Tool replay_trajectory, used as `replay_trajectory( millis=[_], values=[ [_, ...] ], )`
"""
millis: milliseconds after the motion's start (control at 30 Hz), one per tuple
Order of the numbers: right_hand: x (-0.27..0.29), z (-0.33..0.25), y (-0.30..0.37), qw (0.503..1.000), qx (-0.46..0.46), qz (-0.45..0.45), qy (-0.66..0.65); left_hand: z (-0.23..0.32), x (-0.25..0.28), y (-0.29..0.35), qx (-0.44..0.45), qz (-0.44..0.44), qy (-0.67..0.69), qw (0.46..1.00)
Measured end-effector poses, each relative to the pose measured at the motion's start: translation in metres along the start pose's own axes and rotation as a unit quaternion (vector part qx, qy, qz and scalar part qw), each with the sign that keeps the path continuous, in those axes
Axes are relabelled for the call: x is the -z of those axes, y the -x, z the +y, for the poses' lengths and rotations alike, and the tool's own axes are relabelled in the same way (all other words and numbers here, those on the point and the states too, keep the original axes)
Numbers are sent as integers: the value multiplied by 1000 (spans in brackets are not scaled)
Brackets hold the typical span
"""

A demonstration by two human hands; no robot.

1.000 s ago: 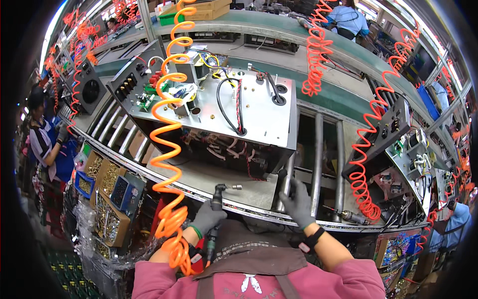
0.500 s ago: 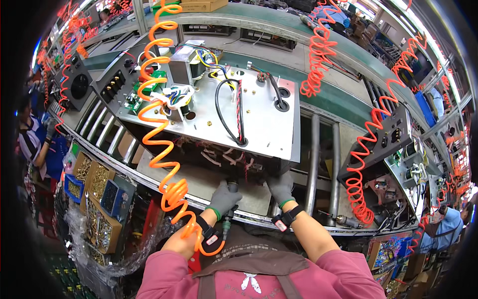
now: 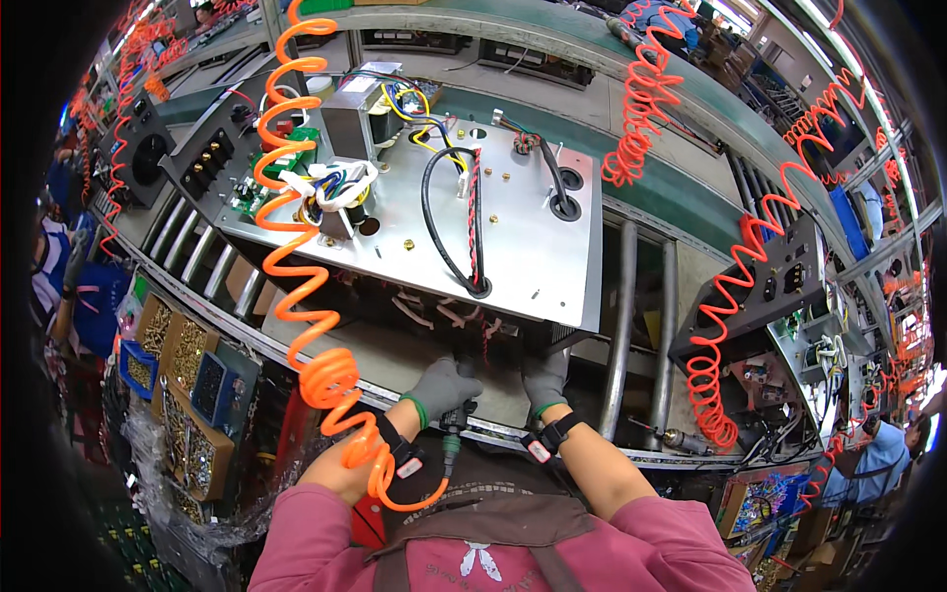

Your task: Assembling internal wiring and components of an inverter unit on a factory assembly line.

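Just in front of me, my left hand, in a grey glove, is closed around a dark air screwdriver with a green hose fitting at its lower end. The tool's tip points under the front of an open amplifier-like chassis, where shadow hides it. An orange coiled air hose runs from the fitting up past the chassis's left part. My right hand, also gloved, is at the chassis's lower front edge; its fingers are hidden beneath. On the metal plate sit a transformer, green circuit boards and a black cable loop.
Metal rollers carry the chassis. A similar unit stands at the right, beside another screwdriver on a red coiled hose. Screw bins stand at the left. Co-workers are at both sides.
The view has shifted slightly. My right hand has drawn a little left and toward me; my left hand keeps its hold on the screwdriver. The orange hose has swung left.
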State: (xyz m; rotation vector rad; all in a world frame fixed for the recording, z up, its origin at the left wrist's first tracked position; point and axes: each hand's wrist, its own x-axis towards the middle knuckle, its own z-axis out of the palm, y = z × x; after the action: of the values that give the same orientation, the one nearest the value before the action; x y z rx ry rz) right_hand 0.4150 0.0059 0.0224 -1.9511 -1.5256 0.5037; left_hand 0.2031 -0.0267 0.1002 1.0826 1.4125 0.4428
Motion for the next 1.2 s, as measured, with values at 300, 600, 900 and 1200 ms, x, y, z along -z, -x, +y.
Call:
replay_trajectory(
  millis=[300,600,900,1200],
  values=[
    [7,-7,0,1000,11,-13,12,14,5,8,53,-34,46,997],
    [18,-22,3,999,-7,-17,-33,15,2,8,56,5,101,993],
    [23,-28,5,998,18,-15,-53,17,5,6,47,27,97,994],
    [44,-38,10,996,-10,-63,-69,4,24,8,38,14,156,987]
  ],
)
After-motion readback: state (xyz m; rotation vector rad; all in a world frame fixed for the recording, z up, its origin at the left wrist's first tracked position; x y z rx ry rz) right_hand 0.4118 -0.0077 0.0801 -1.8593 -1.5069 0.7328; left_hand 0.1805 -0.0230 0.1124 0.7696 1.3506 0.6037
